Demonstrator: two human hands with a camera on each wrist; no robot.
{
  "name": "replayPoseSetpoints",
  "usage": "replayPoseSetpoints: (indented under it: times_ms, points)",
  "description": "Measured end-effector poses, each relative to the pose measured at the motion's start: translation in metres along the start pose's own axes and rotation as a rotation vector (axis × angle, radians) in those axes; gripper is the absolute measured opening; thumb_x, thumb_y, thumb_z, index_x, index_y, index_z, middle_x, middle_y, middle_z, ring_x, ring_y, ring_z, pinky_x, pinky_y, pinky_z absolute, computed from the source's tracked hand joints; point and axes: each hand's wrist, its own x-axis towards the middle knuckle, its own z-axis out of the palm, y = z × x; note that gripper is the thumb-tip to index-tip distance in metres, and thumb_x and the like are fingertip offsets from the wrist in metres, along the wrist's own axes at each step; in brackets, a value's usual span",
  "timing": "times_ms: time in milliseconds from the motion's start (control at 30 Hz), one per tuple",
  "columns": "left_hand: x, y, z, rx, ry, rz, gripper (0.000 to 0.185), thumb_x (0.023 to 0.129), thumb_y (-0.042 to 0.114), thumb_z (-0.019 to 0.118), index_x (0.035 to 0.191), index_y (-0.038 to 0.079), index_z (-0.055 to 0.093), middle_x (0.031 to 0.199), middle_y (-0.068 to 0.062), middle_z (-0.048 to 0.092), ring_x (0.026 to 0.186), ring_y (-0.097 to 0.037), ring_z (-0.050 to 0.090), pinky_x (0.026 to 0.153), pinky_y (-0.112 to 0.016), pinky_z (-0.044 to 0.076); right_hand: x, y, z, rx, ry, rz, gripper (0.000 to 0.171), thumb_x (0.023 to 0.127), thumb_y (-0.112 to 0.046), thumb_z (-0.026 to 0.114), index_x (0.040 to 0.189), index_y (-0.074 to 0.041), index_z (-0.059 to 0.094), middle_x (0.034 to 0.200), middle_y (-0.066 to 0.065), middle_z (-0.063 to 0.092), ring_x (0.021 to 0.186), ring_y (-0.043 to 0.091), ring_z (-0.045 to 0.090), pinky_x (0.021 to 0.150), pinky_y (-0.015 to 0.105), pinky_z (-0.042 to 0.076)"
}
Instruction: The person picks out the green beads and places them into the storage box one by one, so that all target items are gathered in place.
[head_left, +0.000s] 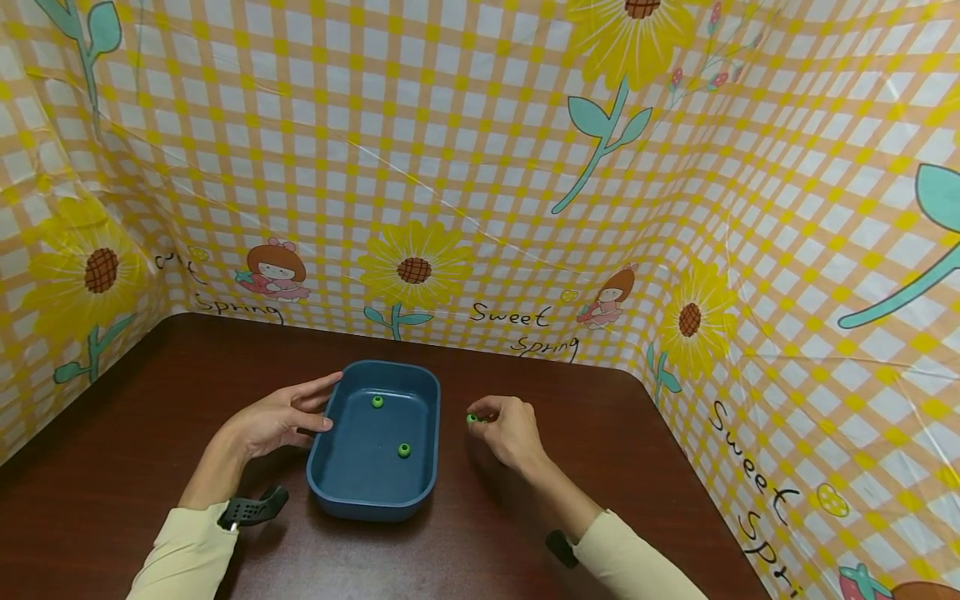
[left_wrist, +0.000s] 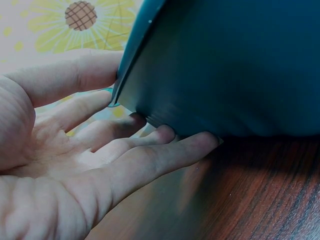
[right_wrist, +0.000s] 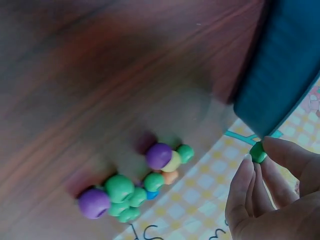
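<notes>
Here the left hand (head_left: 273, 421) is resting with straight, spread fingers against the left wall of the blue tray (head_left: 360, 492), which is already holding two green beads (head_left: 403, 450); just right of the tray's rim, the right hand (head_left: 510, 432) is pinching a third green bead (head_left: 472, 418) between thumb and fingertips above the dark wooden table (head_left: 112, 467), its checked sunflower backdrop (head_left: 525, 167) wrapping round

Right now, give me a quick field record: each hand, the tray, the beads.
left hand: open, fingers resting against the left wall of the blue tray
right hand: pinches one green bead beside the tray's right rim
beads in tray: two green ones, apart
loose beads: a cluster of purple, green, orange, yellow and blue on the wooden table, seen in the right wrist view
</notes>
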Motion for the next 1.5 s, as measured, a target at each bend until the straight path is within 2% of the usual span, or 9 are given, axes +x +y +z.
replayPoseSetpoints:
  times_ms: [200,267,433,633,933,1033,1267,1500]
  points:
    - [-0.001,0.0,0.0,-0.001,0.0,-0.004,0.086,0.095,-0.001,0.063,0.163,0.009,0.012,0.165,-0.028,0.017,0.141,-0.054,0.039,0.099,-0.069,0.046,0.004,-0.013,0.002,0.0,0.005,-0.006,0.014,0.084,-0.009,0.078,0.097,-0.012,0.08,0.091,0.002,0.078,0.073,0.013,0.069,0.058,0.03,0.052]
    - [-0.001,0.0,0.0,0.0,0.0,-0.004,0.086,0.095,-0.001,0.063,0.164,0.009,0.012,0.165,-0.028,0.017,0.141,-0.054,0.039,0.099,-0.069,0.046,0.006,-0.017,0.003,-0.002,0.005,-0.014,0.014,0.084,-0.009,0.078,0.097,-0.013,0.08,0.092,0.003,0.079,0.075,0.014,0.07,0.058,0.029,0.052]
    - [-0.001,-0.001,0.0,0.006,-0.001,0.001,0.086,0.095,0.0,0.064,0.164,0.009,0.012,0.165,-0.028,0.018,0.14,-0.054,0.041,0.099,-0.068,0.047,0.011,-0.027,0.006,0.007,-0.003,-0.043,0.015,0.084,-0.008,0.077,0.099,-0.009,0.08,0.092,0.005,0.079,0.084,0.019,0.072,0.068,0.032,0.056]
    - [0.0,-0.001,-0.001,0.009,-0.009,0.004,0.086,0.096,0.0,0.063,0.164,0.009,0.011,0.166,-0.027,0.017,0.141,-0.052,0.041,0.099,-0.067,0.048,0.015,-0.038,0.011,0.028,-0.003,-0.077,0.014,0.084,-0.007,0.077,0.098,-0.005,0.079,0.091,0.008,0.078,0.081,0.022,0.073,0.065,0.033,0.056]
    - [0.0,0.0,-0.001,0.006,-0.013,0.006,0.086,0.096,0.0,0.063,0.164,0.009,0.011,0.166,-0.027,0.016,0.141,-0.053,0.041,0.099,-0.067,0.048,0.019,-0.051,0.02,0.057,-0.028,-0.083,0.017,0.086,-0.008,0.076,0.103,-0.005,0.079,0.094,0.009,0.078,0.073,0.017,0.071,0.063,0.029,0.056]
    - [-0.001,0.0,-0.001,0.007,-0.011,0.004,0.086,0.096,0.0,0.063,0.164,0.009,0.011,0.166,-0.027,0.016,0.14,-0.053,0.041,0.099,-0.067,0.048,0.02,-0.055,0.024,0.068,-0.033,-0.087,0.016,0.087,-0.008,0.076,0.103,-0.004,0.079,0.094,0.009,0.078,0.074,0.019,0.072,0.062,0.028,0.056]
    - [-0.001,0.0,-0.001,0.005,-0.007,-0.001,0.086,0.096,0.0,0.063,0.164,0.009,0.011,0.166,-0.027,0.017,0.139,-0.052,0.043,0.099,-0.066,0.049,0.022,-0.061,0.032,0.063,-0.039,-0.088,0.015,0.086,-0.008,0.077,0.1,-0.005,0.079,0.091,0.008,0.078,0.09,0.026,0.072,0.066,0.029,0.058]
    - [-0.001,0.001,-0.001,0.009,-0.013,0.005,0.086,0.096,0.0,0.063,0.163,0.008,0.011,0.166,-0.027,0.017,0.14,-0.053,0.042,0.099,-0.067,0.048,0.022,-0.065,0.038,0.058,-0.048,-0.076,0.012,0.085,-0.009,0.079,0.097,-0.007,0.079,0.089,0.006,0.077,0.086,0.022,0.072,0.064,0.026,0.057]
